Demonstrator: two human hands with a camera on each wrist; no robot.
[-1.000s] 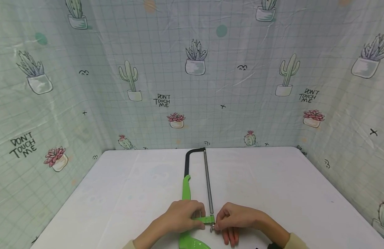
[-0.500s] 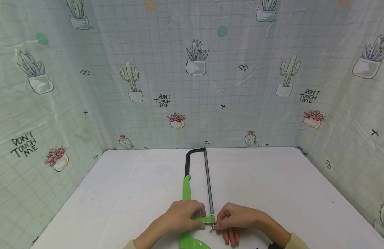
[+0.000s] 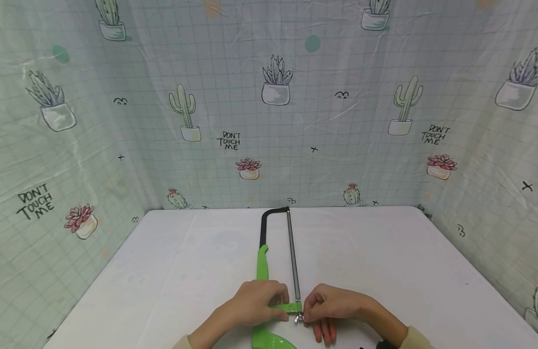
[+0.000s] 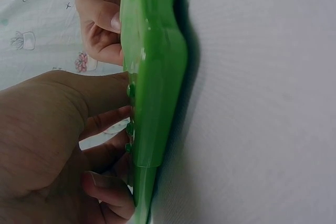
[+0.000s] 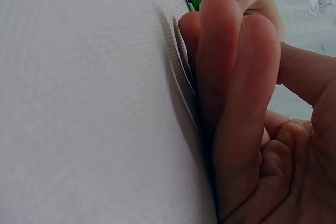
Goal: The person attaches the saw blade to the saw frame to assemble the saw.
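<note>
A hacksaw with a green handle and black front frame lies on the white table in the head view, its blade on the right side. My left hand holds the green frame, thumb and fingers about its lower crossbar. At the blade's near end is a small metal wing nut, pinched at its right side by my right hand. The green body fills the middle of the left wrist view. The right wrist view shows two fingers resting along the table; the wing nut is hidden there.
The white table reaches back to a hanging cloth printed with potted cacti, which also covers both sides. A small dark object shows beside the right sleeve at the bottom edge.
The wing nut's wings have turned a little at my right fingertips. Both hands and the hacksaw stay in place; the whole view has shifted very slightly.
</note>
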